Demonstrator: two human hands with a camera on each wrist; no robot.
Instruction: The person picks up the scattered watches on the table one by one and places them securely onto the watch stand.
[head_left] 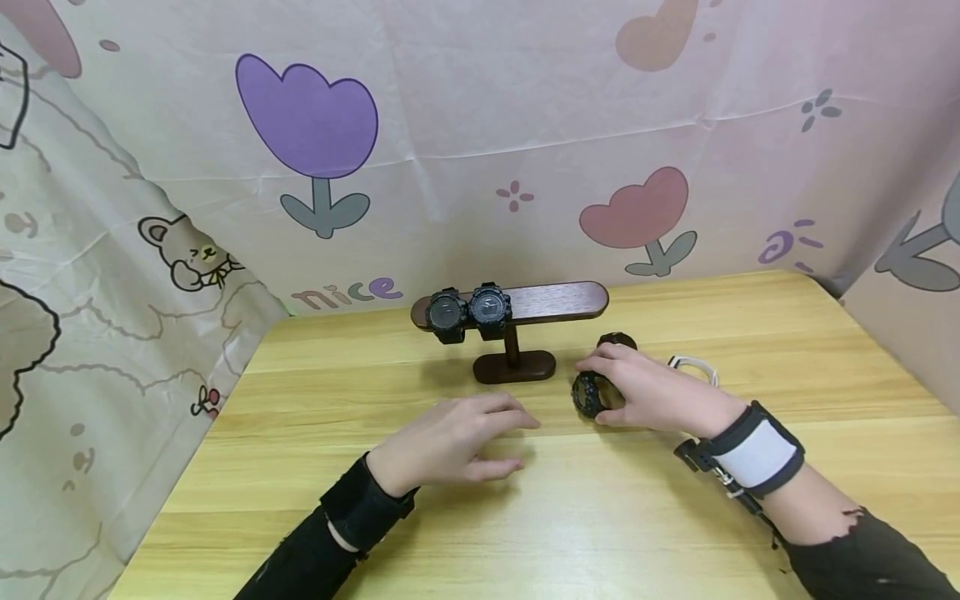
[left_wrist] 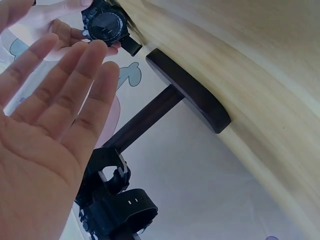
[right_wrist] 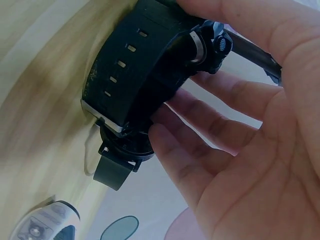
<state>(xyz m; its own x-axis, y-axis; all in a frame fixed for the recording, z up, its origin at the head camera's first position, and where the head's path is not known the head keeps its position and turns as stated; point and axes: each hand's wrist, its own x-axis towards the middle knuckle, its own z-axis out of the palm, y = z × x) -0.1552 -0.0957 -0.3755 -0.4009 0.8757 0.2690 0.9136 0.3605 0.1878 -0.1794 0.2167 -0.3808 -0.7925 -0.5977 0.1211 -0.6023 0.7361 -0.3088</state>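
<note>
My right hand grips a black watch on its edge on the table, just right of the stand's base; up close, fingers and thumb curl round its strap. My left hand lies flat and open over the table in front of the stand, fingers straight, palm holding nothing. A dark wooden T-shaped watch stand carries two black watches on the left part of its bar. The held watch and the stand's base also show in the left wrist view.
A second black watch lies behind my right hand, and a white watch lies to its right. A cartoon-print cloth hangs behind and at both sides of the wooden table.
</note>
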